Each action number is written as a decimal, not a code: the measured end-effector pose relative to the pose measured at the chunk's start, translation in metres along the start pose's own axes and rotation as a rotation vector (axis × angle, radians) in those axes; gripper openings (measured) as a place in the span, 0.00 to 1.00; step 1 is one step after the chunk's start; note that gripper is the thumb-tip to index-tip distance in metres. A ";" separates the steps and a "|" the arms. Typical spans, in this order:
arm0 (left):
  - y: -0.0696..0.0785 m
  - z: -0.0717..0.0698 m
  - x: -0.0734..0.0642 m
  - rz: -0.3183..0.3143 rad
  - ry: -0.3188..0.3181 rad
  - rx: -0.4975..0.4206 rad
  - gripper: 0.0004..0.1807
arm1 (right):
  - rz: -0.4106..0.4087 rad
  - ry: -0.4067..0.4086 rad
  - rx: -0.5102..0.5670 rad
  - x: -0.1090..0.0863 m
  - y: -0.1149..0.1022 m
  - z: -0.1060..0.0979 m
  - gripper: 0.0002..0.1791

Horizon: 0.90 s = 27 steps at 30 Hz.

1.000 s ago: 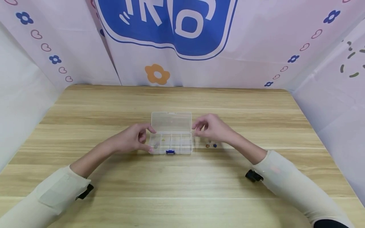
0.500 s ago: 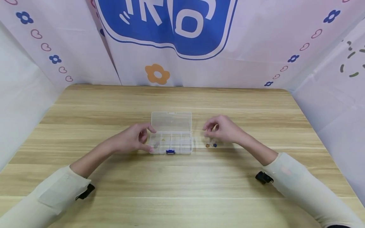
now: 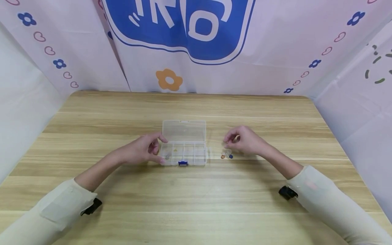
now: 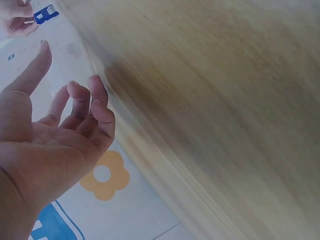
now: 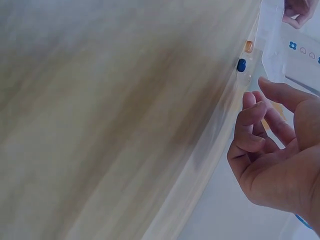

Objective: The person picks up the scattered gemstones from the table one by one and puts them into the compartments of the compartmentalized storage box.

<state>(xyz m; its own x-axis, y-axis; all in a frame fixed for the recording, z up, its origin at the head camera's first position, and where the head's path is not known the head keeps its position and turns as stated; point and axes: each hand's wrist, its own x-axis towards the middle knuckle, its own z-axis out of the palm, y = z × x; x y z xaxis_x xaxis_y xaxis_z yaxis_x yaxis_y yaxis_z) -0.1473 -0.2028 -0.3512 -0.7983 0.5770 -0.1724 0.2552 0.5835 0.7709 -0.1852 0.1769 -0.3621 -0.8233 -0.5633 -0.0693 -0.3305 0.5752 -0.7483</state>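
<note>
A clear plastic compartment box (image 3: 189, 153) lies on the table with its lid (image 3: 183, 131) folded back and a blue clasp (image 3: 182, 163) at the front. My left hand (image 3: 143, 148) holds its left end, thumb at the front corner and index finger near the hinge. My right hand (image 3: 245, 140) hovers just behind several small pieces, with its thumb and index finger apart in the right wrist view. Among those pieces are an orange one (image 5: 249, 46), a blue one (image 5: 242, 65) and a clear one (image 5: 243, 77). Nothing shows between the right fingertips.
Inside the box, a greyish piece (image 3: 167, 156) sits in a left compartment and a small yellow piece (image 3: 175, 150) in the one beside it. The wooden table (image 3: 196, 200) runs back to a white printed cloth (image 3: 229, 76), with cloth walls at both sides.
My right hand has moved right, away from the box's right edge, to just behind the small pieces. The left hand and the box stay in place.
</note>
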 end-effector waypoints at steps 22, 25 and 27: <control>0.002 -0.002 -0.003 -0.012 -0.011 -0.018 0.30 | 0.036 -0.031 -0.002 -0.006 0.013 -0.008 0.03; 0.002 -0.002 -0.003 -0.007 -0.012 -0.021 0.29 | 0.026 -0.042 -0.003 -0.006 0.014 -0.008 0.04; 0.001 -0.003 -0.003 -0.004 -0.014 -0.023 0.29 | 0.024 -0.047 -0.002 -0.006 0.015 -0.008 0.04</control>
<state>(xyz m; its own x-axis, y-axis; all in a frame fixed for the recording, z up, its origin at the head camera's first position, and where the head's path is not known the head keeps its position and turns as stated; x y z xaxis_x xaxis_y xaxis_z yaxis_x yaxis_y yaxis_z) -0.1461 -0.2050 -0.3482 -0.7917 0.5826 -0.1836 0.2395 0.5725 0.7841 -0.1885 0.1933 -0.3675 -0.8087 -0.5762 -0.1183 -0.3115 0.5902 -0.7448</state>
